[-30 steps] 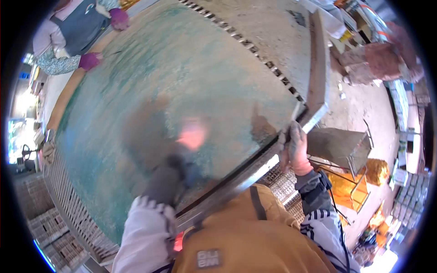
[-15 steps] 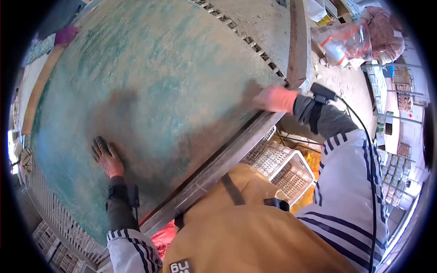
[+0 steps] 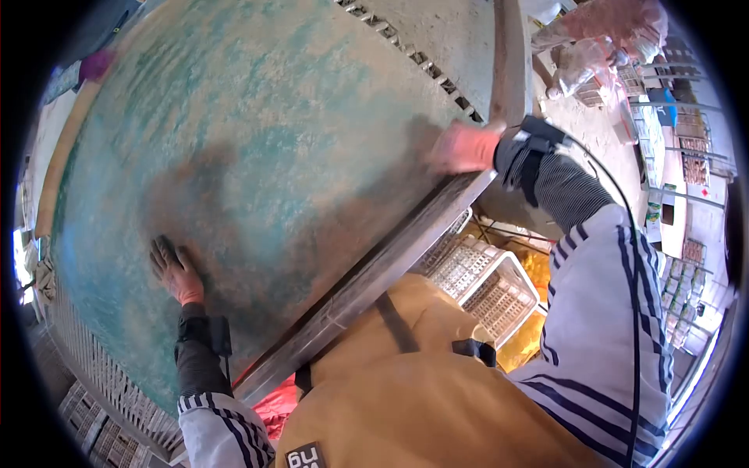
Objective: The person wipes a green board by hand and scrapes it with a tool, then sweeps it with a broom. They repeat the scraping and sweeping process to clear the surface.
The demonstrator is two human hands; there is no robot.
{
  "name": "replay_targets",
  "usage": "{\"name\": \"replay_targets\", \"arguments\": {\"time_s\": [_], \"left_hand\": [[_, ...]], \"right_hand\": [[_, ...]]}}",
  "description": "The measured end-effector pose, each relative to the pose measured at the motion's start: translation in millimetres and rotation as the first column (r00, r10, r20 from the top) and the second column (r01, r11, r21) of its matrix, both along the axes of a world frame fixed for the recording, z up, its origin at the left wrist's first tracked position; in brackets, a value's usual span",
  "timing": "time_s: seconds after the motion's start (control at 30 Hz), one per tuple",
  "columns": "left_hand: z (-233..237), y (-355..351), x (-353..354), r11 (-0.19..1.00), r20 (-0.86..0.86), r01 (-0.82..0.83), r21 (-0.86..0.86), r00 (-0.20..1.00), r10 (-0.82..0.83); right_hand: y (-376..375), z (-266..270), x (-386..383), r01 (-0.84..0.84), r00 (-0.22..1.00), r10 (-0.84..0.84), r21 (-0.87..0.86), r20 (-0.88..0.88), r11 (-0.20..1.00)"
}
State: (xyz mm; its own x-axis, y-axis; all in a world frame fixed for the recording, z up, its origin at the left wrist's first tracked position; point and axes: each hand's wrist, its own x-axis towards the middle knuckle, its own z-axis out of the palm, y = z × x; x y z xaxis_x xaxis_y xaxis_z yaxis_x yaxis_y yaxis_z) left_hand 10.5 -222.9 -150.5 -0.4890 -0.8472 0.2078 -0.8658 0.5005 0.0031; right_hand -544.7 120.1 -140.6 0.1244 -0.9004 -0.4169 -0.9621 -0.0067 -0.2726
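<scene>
A wide green surface (image 3: 296, 156), dusted with brown powder, slopes away in front of me. My left hand (image 3: 178, 271), in a pink glove with dark fingertips, lies on it at the left with fingers spread, holding nothing. At the surface's right corner, close to the metal edge rail (image 3: 374, 257), is my right hand (image 3: 466, 148) in a pink glove. Motion smears its fingers, and I cannot tell whether they hold anything. Dark cuffs with strapped-on devices cover both wrists.
A toothed seam (image 3: 413, 58) crosses the far right of the surface, beside a raised side rail (image 3: 511, 70). White plastic crates (image 3: 484, 281) stand below the front edge. A person in reddish clothing (image 3: 616, 27) is at the upper right, and a purple sleeve (image 3: 95, 66) shows upper left.
My left hand has slid slightly left across the surface. The right hand has shifted a little up and left. At the upper right, the other person has moved and the clear bag looks different.
</scene>
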Motion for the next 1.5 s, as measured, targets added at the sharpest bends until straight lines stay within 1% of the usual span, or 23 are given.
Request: {"name": "replay_targets", "arguments": {"time_s": [0.07, 0.1, 0.2, 0.23, 0.3, 0.37, 0.47, 0.5, 0.53, 0.57, 0.63, 0.7, 0.77, 0.8, 0.87, 0.93, 1.07, 1.13, 1.23, 1.3, 1.33, 1.4, 1.5], "left_hand": [[-6, 7, 6, 0.999, -0.015, -0.02, 0.028, 1.0, 0.02], [-15, 3, 8, 0.999, -0.037, -0.024, 0.023, 0.999, 0.024], [-7, 1, 9, 0.999, -0.018, -0.031, -0.012, 0.999, 0.031], [-5, 3, 5, 0.999, -0.009, -0.029, -0.024, 1.0, 0.029], [-7, 2, 3, 0.999, -0.008, -0.034, -0.024, 0.999, 0.034], [-7, 2, 7, 0.999, -0.013, -0.034, -0.031, 0.999, 0.034], [-11, 2, 5, 0.999, -0.033, -0.037, -0.025, 0.999, 0.036], [-8, 4, 5, 0.999, -0.022, -0.049, -0.018, 0.999, 0.048], [-6, 3, 4, 0.998, -0.015, -0.058, -0.015, 0.998, 0.057], [-5, 2, 3, 0.998, -0.028, -0.063, -0.015, 0.998, 0.062], [-4, 4, 2, 0.998, -0.048, -0.062, -0.01, 0.997, 0.062], [-2, 3, 3, 0.997, -0.018, -0.07, -0.012, 0.997, 0.07], [-3, 7, 1, 0.997, 0.001, -0.073, 0.0, 0.997, 0.073], [-3, 9, 1, 0.997, 0.006, -0.075, 0.004, 0.997, 0.075], [-1, 3, 2, 0.996, 0.008, -0.085, -0.009, 0.996, 0.086], [-4, 4, 3, 0.996, 0.011, -0.084, -0.014, 0.996, 0.084], [2, 5, -3, 0.998, 0.004, -0.07, 0.005, 0.998, 0.07], [2, 7, -1, 0.998, -0.006, -0.065, 0.001, 0.998, 0.065], [11, 7, -7, 0.996, 0.009, -0.085, 0.025, 0.996, 0.085], [10, 11, -5, 0.995, 0.009, -0.09, 0.04, 0.996, 0.09], [7, 10, -3, 0.995, 0.009, -0.086, 0.039, 0.996, 0.086], [6, 6, 0, 0.997, 0.024, -0.071, 0.036, 0.997, 0.07], [11, 9, -5, 0.997, 0.038, -0.068, 0.046, 0.997, 0.066]], "right_hand": [[-23, 52, -7, -0.126, 0.991, 0.115, -0.226, -0.062, 0.966], [-26, 53, 1, -0.087, 0.987, 0.07, -0.122, -0.142, 0.989], [-24, 22, 68, -0.244, 0.958, 0.271, -0.229, 0.096, 0.942], [-37, 45, 112, -0.325, 0.946, 0.325, -0.018, -0.007, 0.946], [-58, 60, 150, -0.422, 0.898, 0.426, 0.065, -0.106, 0.904], [-62, 39, 156, -0.499, 0.867, 0.484, -0.209, -0.122, 0.841], [-87, 58, 110, -0.095, 0.991, 0.125, -0.459, 0.036, 0.884], [-79, 52, 106, 0.007, 0.995, 0.021, -0.286, 0.094, 0.958], [-67, 26, 121, -0.314, 0.937, 0.247, -0.288, -0.248, 0.905], [-44, -11, 143, -0.593, 0.718, 0.416, -0.179, -0.558, 0.785], [-42, -12, 158, -0.681, 0.588, 0.483, -0.076, -0.649, 0.728], [-59, 0, 158, -0.388, 0.898, 0.326, -0.187, -0.295, 0.902], [-93, 80, 136, 0.004, 0.996, 0.004, -0.085, 0.092, 0.996], [-88, 79, 138, 0.011, 0.995, 0.005, -0.153, 0.102, 0.988], [-77, 74, 153, 0.023, 0.993, 0.013, -0.306, 0.115, 0.952], [-66, 68, 198, -0.389, 0.86, 0.354, -0.023, -0.368, 0.921], [-83, 28, 135, -0.028, 0.965, -0.054, -0.304, -0.257, 0.952], [-86, 48, 59, 0.206, 0.855, -0.252, -0.15, -0.453, 0.967], [-84, 18, 75, 0.294, 0.818, -0.38, -0.253, -0.432, 0.922], [-89, 3, 142, 0.05, 0.955, -0.21, -0.582, -0.21, 0.811], [-100, 33, 179, -0.036, 0.981, -0.042, -0.394, -0.188, 0.918], [-98, -4, 174, -0.006, 0.985, -0.079, -0.49, -0.151, 0.872], [-76, 33, 70, 0.295, 0.817, -0.422, -0.345, -0.392, 0.891]]}}
